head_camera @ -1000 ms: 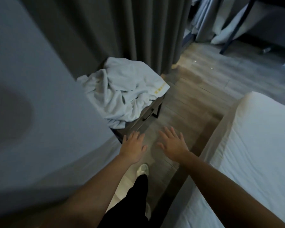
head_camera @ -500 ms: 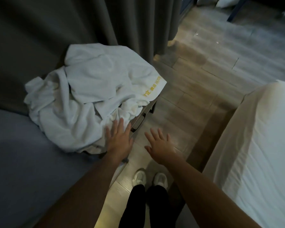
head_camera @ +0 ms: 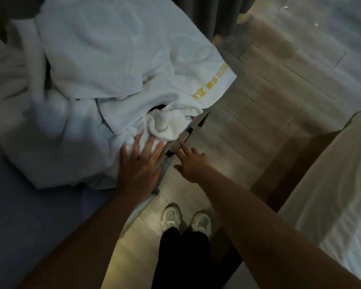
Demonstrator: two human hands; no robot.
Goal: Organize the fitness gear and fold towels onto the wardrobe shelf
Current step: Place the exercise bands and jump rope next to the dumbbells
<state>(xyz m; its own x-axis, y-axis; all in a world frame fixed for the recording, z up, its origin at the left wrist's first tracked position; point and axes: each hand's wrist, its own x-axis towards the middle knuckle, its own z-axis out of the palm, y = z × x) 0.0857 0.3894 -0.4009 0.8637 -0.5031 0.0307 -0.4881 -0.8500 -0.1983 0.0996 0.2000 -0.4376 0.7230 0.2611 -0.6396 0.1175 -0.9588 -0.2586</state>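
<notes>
Several crumpled white terry towels (head_camera: 113,59) lay heaped on a small pale bedside cabinet (head_camera: 197,123), almost burying it. One hem, stitched with yellow lettering, hung over its front corner. The left hand (head_camera: 140,165) rested flat on the near edge of the heap, fingers straight and spread, gripping nothing. The right hand (head_camera: 193,163) reached beside it with the index finger stretched toward a dark handle (head_camera: 181,140) on the cabinet's front and the other fingers loosely bent, holding nothing; whether the fingertip touched the handle could not be told. A grey curtain (head_camera: 206,15) hung close behind the towels. A blue-grey padded surface (head_camera: 29,215) ran under the heap's left side. To the right, across a strip of wood-look plank floor (head_camera: 269,90), stood a white-sheeted bed (head_camera: 342,184). White trainers (head_camera: 171,217) and black trousers (head_camera: 181,257) showed below the arms, in the narrow gap between both.
</notes>
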